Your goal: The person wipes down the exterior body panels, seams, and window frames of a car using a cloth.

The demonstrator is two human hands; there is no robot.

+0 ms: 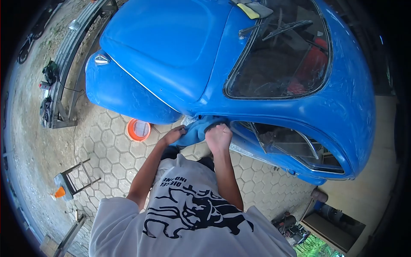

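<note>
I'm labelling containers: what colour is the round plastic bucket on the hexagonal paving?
The round plastic bucket is orange; the head view shows it best.

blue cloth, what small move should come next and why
Probably ease the left hand a little away from the right hand to spread the blue cloth, since it looks bunched between them, close against the side of the blue car.

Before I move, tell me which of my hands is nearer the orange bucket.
Left: your left hand, on the blue cloth, is right of the bucket; your right hand is farther right, at the cloth's other side.
</note>
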